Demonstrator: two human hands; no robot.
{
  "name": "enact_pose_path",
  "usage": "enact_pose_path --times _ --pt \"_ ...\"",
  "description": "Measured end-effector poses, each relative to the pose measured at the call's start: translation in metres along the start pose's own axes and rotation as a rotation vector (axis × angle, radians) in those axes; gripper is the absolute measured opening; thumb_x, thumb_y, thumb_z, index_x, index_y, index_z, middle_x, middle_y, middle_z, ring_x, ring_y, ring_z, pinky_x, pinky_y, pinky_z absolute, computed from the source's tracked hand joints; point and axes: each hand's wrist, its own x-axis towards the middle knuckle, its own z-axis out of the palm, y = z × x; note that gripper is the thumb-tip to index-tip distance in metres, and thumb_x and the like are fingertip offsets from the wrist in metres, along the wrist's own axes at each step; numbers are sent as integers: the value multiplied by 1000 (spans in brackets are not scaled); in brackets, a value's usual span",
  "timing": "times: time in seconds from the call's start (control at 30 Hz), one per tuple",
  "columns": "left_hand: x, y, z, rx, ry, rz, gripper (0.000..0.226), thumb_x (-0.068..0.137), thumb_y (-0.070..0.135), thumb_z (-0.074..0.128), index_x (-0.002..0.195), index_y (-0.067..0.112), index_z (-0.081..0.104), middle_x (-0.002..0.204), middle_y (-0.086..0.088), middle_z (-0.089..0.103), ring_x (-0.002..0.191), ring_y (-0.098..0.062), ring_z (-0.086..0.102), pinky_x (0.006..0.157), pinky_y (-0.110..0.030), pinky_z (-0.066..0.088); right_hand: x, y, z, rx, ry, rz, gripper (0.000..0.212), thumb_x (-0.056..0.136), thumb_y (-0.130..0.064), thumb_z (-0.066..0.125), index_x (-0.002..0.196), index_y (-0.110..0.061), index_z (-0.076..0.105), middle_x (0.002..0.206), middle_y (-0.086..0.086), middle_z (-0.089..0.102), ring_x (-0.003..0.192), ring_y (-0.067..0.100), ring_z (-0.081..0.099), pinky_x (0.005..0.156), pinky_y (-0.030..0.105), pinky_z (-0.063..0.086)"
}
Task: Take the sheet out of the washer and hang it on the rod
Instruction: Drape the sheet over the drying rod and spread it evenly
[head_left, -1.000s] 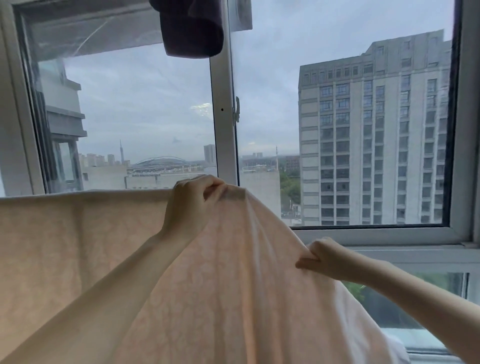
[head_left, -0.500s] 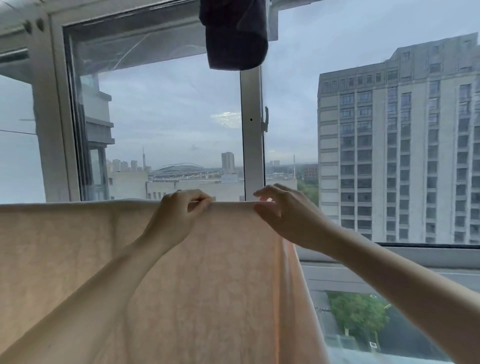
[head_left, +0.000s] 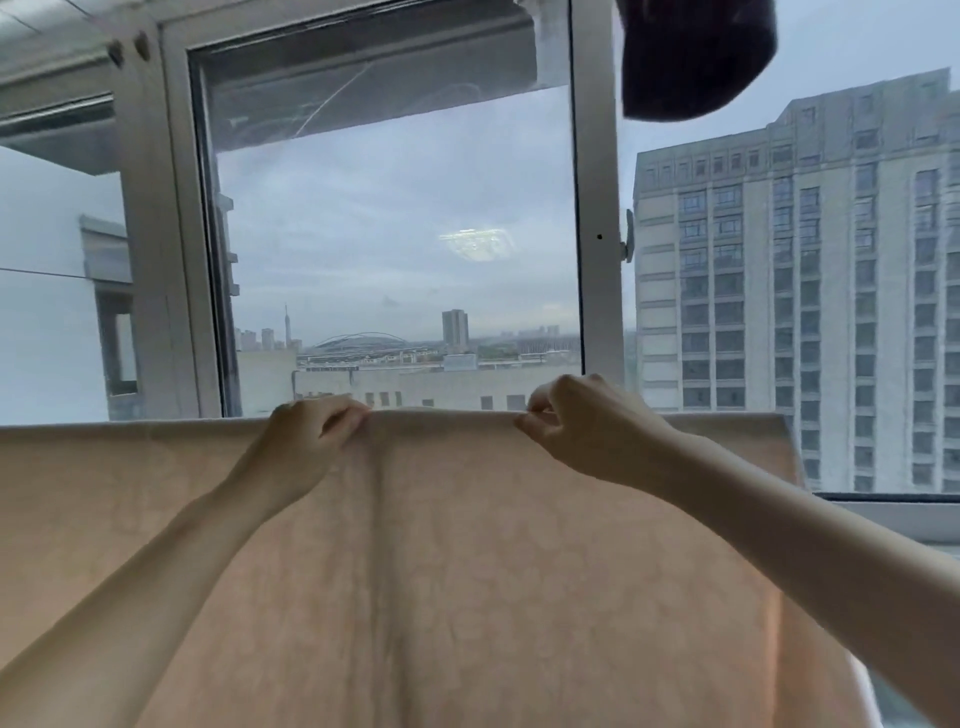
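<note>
One sheet (head_left: 441, 571) hangs spread; left hand (head_left: 306, 441) and right hand (head_left: 587, 426) each pinch its top fold.

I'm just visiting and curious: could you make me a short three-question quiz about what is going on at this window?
1. True or false: both hands grip the top edge of the sheet.
2. What hangs above the right hand? A) dark garment B) white towel C) basket
3. Which hand is nearer the window frame's centre post?

Key: 1. True: the left hand grips and the right pinches the fold. 2. A, the dark garment. 3. The right hand.
</note>
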Motion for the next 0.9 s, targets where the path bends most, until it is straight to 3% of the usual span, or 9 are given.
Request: enact_pose_path --times 0.07,0.13,0.23,0.33,0.43,0.53,0.7,0.8,0.9 --pt "-3 -24 -15 -17 -55 -7 15 94 31 55 91 44 61 95 27 63 95 11 55 83 -19 45 12 -19 17 53 73 -38 25 94 -33 52 93 -16 69 83 4 69 71 20 64 66 40 56" --pt "-5 -48 -28 -28 -67 -4 14 93 29 58 97 41 63 97 27 63 96 11 55 82 -12 41 24 -35 32 69 134 -63 20 93 -27 54 94 -15 70 85 3 71 74 21 65 70 42 57" --pt "-6 -72 -40 -73 -10 27 14 88 21 66 96 32 70 94 19 69 92 6 61 81 -14 46 39 -52 46 37 218 -64 15 92 -21 57 92 -15 70 85 2 71 76 21 65 72 42 56" --pt "-6 -82 -44 -135 77 31 18 84 15 70 83 32 70 83 18 70 86 3 64 81 -15 48 45 -63 55 23 264 -61 16 94 -20 55 93 -13 70 86 2 72 75 19 65 71 41 56" --pt "-2 -78 -41 -178 125 26 14 86 12 68 81 24 70 80 19 68 83 0 64 83 -26 50 47 -73 55 44 360 -47 16 94 -18 55 91 -11 68 87 2 70 75 17 63 72 39 55" --pt "-3 -62 -35 -274 188 41 13 88 10 63 83 19 69 80 15 68 80 0 63 77 -19 49 50 -89 49 88 457 -108 17 96 -17 52 91 -10 66 92 2 68 79 17 61 74 36 52" --pt "-26 -54 -30 -349 137 126 7 89 7 63 87 11 69 89 6 67 89 -3 62 80 -15 47 37 -93 61 103 386 -268 18 96 -18 50 90 -10 65 91 -1 62 84 13 53 75 32 48" --pt "-46 -65 -29 -227 111 249 3 86 7 67 87 8 69 94 3 66 97 -8 61 89 -22 47 26 -90 69 59 401 -292 21 89 -25 55 89 -10 70 104 2 60 101 18 46 86 25 40" --pt "-57 -75 -29 -121 68 272 4 86 13 67 88 13 70 94 6 65 98 -7 57 88 -19 45 19 -88 71 64 325 -308 19 88 -26 58 89 -14 72 120 1 56 118 22 41 97 33 39"
